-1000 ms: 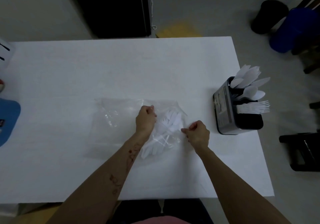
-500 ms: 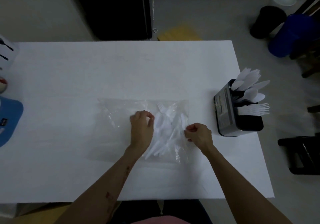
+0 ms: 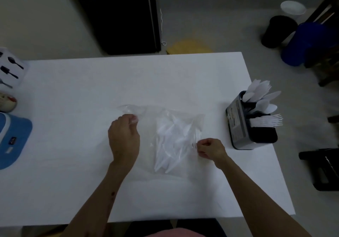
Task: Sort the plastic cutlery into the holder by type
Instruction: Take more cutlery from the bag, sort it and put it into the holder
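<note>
Dim, flat indoor light with weak shadows; the white table (image 3: 128, 82) reads brightest, the floor (image 3: 211, 22) murky. Wide-angle bending at the edges; slight overall softness.

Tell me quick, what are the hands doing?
Left hand: pinching the clear bag.
Right hand: pinching the bag's other edge.

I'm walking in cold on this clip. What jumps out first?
At the middle of the white table, the left hand and right hand pinch opposite sides of a clear plastic bag heaped with white plastic cutlery. At the table's right edge, a black cutlery holder already holds knives, spoons and forks.
</note>
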`<control>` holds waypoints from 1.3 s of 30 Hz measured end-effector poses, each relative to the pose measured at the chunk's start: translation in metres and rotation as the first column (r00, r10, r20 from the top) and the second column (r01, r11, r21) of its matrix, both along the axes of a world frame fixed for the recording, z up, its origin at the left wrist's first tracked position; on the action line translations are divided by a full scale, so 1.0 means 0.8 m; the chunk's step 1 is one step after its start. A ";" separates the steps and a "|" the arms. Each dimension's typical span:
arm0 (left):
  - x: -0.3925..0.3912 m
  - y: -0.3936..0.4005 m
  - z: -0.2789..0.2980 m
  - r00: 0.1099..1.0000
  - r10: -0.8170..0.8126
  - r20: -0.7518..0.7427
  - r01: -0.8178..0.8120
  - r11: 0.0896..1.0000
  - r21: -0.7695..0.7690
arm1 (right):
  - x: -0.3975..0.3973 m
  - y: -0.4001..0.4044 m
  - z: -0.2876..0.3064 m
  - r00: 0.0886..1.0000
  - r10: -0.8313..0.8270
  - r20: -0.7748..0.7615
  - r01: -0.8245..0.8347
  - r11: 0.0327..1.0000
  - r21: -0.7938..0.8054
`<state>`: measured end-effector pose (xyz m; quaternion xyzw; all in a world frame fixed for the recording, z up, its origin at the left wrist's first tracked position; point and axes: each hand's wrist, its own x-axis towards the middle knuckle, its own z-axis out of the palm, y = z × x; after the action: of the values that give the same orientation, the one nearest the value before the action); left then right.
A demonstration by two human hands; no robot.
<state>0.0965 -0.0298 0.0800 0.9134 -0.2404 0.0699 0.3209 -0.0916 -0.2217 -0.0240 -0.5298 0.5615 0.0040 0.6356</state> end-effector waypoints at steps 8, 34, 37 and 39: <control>-0.029 -0.026 0.086 0.979 -0.099 0.176 0.118 0.988 -0.103 | -0.002 -0.001 0.014 0.989 -0.001 0.151 -0.030 0.978 0.207; -0.036 -0.020 -0.081 0.800 -0.596 -0.069 0.475 0.557 0.682 | 0.069 0.038 0.013 0.965 -0.050 -0.258 0.001 0.983 -0.185; -0.043 -0.023 -0.112 0.798 -0.543 -0.259 0.539 0.454 0.709 | 0.071 0.038 0.019 0.971 -0.089 -0.221 0.054 0.985 -0.161; -0.044 -0.021 -0.124 0.790 -0.507 -0.345 0.585 0.454 0.672 | 0.071 0.037 0.020 0.975 -0.110 -0.195 0.080 0.985 -0.152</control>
<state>0.0615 -0.0470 -0.0190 0.8364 -0.5110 -0.1857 -0.0699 -0.0348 -0.1918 -0.0076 -0.5435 0.6468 -0.0129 0.5349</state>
